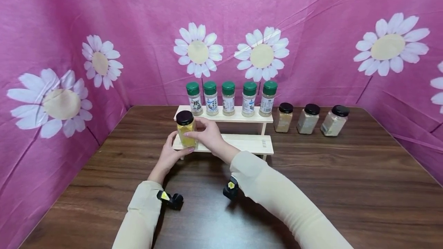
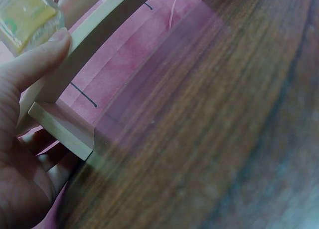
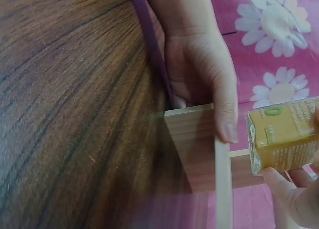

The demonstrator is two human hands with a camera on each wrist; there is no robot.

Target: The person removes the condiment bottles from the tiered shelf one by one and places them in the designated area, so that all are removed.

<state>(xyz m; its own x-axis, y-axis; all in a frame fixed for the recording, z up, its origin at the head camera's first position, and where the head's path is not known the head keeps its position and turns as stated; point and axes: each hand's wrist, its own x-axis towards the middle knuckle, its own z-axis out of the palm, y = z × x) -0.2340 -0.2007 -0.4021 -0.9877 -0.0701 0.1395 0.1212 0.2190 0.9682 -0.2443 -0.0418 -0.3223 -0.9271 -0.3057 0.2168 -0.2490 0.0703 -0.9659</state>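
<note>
My right hand [image 1: 211, 137] holds a jar of yellow powder [image 1: 187, 131] with a black lid, thumb and fingers on its sides. In the right wrist view a narrow gap shows between the base of this jar [image 3: 284, 134] and the lower board of a two-step wooden rack [image 1: 238, 141]. At the rack's left end my left hand [image 1: 169, 155] grips the lower board. Its thumb [image 2: 52, 49] lies over the board, and the other fingers are around the end piece, partly hidden.
Several green-capped spice bottles [image 1: 228, 97] stand in a row on the upper board. Right of the rack, three black-lidded jars [image 1: 308, 120] are on the brown wooden table [image 1: 328, 187]. A pink flowered cloth [image 1: 149, 30] hangs behind.
</note>
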